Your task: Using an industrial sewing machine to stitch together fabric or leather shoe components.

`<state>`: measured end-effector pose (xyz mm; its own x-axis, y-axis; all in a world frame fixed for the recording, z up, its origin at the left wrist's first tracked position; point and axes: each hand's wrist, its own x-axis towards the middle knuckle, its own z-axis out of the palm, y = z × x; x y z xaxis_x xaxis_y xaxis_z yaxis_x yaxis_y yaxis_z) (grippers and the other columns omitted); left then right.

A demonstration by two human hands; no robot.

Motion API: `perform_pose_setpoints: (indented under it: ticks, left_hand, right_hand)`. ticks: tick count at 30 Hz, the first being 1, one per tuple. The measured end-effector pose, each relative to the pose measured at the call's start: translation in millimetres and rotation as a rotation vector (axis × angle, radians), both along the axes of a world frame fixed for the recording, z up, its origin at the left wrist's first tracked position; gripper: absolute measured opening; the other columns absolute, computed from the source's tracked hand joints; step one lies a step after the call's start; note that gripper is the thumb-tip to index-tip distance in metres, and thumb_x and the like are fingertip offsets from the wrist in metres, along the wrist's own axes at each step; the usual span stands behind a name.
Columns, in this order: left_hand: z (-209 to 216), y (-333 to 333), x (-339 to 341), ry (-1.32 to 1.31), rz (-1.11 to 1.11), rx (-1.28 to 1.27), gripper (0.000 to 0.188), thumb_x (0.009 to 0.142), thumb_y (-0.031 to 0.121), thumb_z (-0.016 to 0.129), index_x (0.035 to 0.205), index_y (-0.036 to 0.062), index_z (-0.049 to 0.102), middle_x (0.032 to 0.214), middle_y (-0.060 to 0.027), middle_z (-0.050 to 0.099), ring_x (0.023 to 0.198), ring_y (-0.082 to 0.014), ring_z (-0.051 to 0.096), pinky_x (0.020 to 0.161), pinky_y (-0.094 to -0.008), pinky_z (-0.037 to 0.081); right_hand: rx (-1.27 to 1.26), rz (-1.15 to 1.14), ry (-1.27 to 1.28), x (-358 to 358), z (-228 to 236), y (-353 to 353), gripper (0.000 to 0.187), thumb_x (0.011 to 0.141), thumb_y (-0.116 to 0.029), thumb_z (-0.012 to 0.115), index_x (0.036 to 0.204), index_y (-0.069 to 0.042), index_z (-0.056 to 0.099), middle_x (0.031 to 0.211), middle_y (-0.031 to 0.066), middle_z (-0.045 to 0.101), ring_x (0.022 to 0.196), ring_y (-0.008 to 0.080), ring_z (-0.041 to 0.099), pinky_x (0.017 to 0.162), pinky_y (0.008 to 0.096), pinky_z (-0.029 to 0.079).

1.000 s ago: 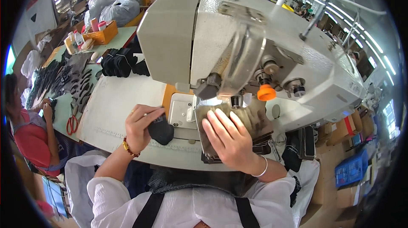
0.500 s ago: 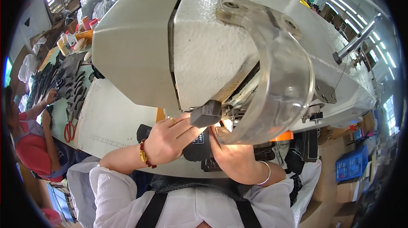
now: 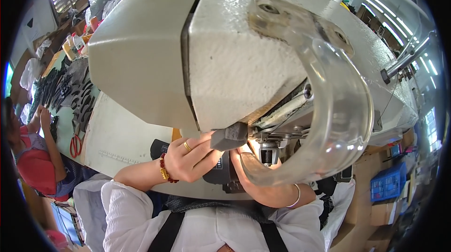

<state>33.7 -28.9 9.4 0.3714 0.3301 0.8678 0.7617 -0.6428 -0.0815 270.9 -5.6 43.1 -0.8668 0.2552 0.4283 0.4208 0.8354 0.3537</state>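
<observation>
A pale sewing machine head (image 3: 244,73) fills the middle of the view, with a curved clear plastic guard (image 3: 345,111) on its right. Beneath it lies a flat black piece (image 3: 217,175) with a white printed patch; I cannot tell whether it is cloth or leather. My left hand (image 3: 191,159) is closed over the piece's left part, fingers bent, their tips hidden by a dark grey block (image 3: 230,137) on the machine. My right hand (image 3: 263,190) lies close to the needle area, partly seen through the guard, fingers mostly hidden.
Left of the machine is a white table (image 3: 117,132) with a ruler marking. Beyond it are red-handled scissors (image 3: 76,145) and many black strips (image 3: 54,85), beside a seated co-worker (image 3: 40,162). A blue crate (image 3: 388,182) stands at the right.
The machine and guard appear larger and shifted in the view, now showing more of the parts near the needle. Both my hands stay by the black piece. The co-worker's hands have drawn together.
</observation>
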Motion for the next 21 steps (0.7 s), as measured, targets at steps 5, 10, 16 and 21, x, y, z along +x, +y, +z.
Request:
perform_pose_setpoints:
  ticks: [5, 10, 16, 21]
  left_hand:
    - [-5.5, 5.2, 5.6, -0.062, 0.072, 0.095, 0.014, 0.074, 0.004, 0.071, 0.088, 0.0037, 0.074, 0.096, -0.0135, 0.075, 0.081, -0.019, 0.074, 0.051, -0.0215, 0.048]
    - [-4.7, 5.2, 5.5, -0.05, 0.051, 0.078, 0.016, 0.074, 0.003, 0.07, 0.09, 0.0049, 0.075, 0.099, -0.0137, 0.076, 0.08, -0.0172, 0.073, 0.049, -0.021, 0.044]
    - [-1.6, 6.4, -3.0, 0.062, 0.062, 0.109, 0.019, 0.072, 0.001, 0.069, 0.089, 0.0049, 0.075, 0.098, -0.0126, 0.076, 0.072, -0.0142, 0.068, 0.048, -0.0213, 0.045]
    - [-9.2, 7.4, -11.7, 0.151, 0.065, 0.138, 0.014, 0.069, 0.004, 0.069, 0.082, 0.0063, 0.072, 0.094, -0.0142, 0.075, 0.058, -0.0099, 0.057, 0.044, -0.0215, 0.041]
  right_hand:
    - [0.171, -0.091, -0.113, -0.3, -7.3, 3.0, 0.061, 0.084, -0.014, 0.065, 0.143, 0.0, 0.058, 0.127, 0.0135, 0.07, 0.1, 0.0246, 0.074, 0.087, 0.0425, 0.062]
    - [0.161, -0.109, -0.034, -3.9, -30.7, 3.4, 0.058, 0.089, -0.014, 0.063, 0.145, -0.001, 0.056, 0.13, 0.0133, 0.068, 0.101, 0.0244, 0.074, 0.086, 0.0413, 0.062]
    - [0.252, -0.187, -0.097, -4.7, -46.1, 0.0, 0.06, 0.089, -0.014, 0.063, 0.147, -0.001, 0.054, 0.128, 0.0111, 0.069, 0.103, 0.023, 0.073, 0.088, 0.0401, 0.062]
    - [0.504, -0.205, -0.446, -4.9, -49.2, 0.4, 0.057, 0.094, -0.012, 0.058, 0.148, 0.004, 0.051, 0.138, 0.0116, 0.063, 0.118, 0.0212, 0.068, 0.095, 0.0359, 0.061]
